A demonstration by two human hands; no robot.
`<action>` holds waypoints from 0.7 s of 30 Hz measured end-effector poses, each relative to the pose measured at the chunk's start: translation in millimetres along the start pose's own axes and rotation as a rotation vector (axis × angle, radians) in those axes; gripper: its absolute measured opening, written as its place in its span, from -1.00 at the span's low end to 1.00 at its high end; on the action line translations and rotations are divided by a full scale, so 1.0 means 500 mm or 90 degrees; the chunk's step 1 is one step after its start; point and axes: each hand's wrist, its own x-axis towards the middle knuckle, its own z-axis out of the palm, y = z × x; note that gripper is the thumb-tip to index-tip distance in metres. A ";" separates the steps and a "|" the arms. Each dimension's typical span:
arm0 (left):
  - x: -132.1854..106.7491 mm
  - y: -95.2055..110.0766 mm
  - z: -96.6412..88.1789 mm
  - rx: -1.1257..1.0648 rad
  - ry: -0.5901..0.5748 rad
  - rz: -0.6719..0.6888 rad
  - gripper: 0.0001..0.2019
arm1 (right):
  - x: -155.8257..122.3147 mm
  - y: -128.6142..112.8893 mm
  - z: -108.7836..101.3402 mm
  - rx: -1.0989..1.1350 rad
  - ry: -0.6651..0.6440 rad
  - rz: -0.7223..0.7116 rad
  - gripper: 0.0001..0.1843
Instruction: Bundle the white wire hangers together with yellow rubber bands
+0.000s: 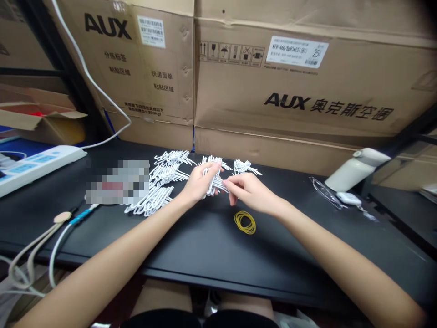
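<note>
My left hand is closed around a bundle of white wire hooks, held just above the black table. At the right ends of that bundle, the fingertips of my right hand are pinched together. Whether a rubber band is between them is too small to tell. Yellow rubber bands lie in a loose ring below my right hand. Several more piles of white hooks rest left of my hands. Behind them are another pile, partly hidden by my left hand, and a small pile farther right.
Large cardboard boxes stand along the back of the black table. To the right are a white bottle lying tilted, glasses and a small white case. On the left are a power strip, cables and a blurred-out object.
</note>
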 end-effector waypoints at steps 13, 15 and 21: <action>0.023 0.010 -0.024 -0.149 0.314 0.032 -0.69 | 0.012 0.045 0.031 -0.207 0.133 -0.067 -0.70; 0.024 0.013 -0.025 -0.174 0.331 0.003 -0.71 | 0.009 0.051 0.050 -0.272 0.034 -0.101 -0.52; 0.022 0.013 -0.020 -0.196 0.312 0.009 -0.73 | 0.007 0.057 0.075 -0.359 -0.070 -0.125 -0.40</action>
